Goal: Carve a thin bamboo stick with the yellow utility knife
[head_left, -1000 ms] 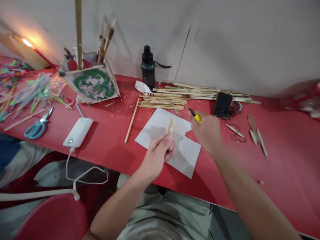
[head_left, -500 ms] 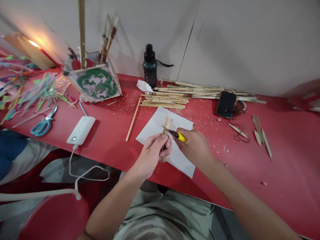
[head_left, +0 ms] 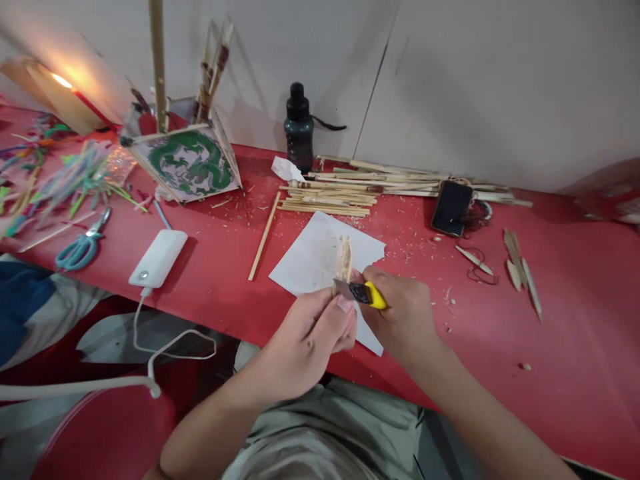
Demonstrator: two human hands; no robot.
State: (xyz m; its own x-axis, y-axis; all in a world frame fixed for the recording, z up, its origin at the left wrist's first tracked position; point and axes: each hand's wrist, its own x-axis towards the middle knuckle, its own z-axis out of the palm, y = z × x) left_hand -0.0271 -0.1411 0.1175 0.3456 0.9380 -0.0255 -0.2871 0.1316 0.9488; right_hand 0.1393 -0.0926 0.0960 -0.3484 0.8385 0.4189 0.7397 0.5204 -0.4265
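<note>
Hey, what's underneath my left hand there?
White paper shows just beyond your left hand, and the red tabletop shows to its left. Whatever lies directly beneath is covered, and so is the lower part of the wood piece it holds.

The wood piece (head_left: 344, 259) looks pale, matt and rough, while the knife (head_left: 362, 292) combines a grey metal blade with smooth yellow plastic. Matt white paper (head_left: 305, 257) lies on the smooth red counter (head_left: 493, 333), which has a faint sheen. The sticks (head_left: 327, 201) are dry, unvarnished wood. The bottle (head_left: 299, 137) looks like dark, shiny plastic, the phone (head_left: 451, 208) has a glossy black face, and the scissors (head_left: 80, 251) show metal blades and blue plastic handles. The trousers (head_left: 360, 407) are soft, creased cloth.
</note>
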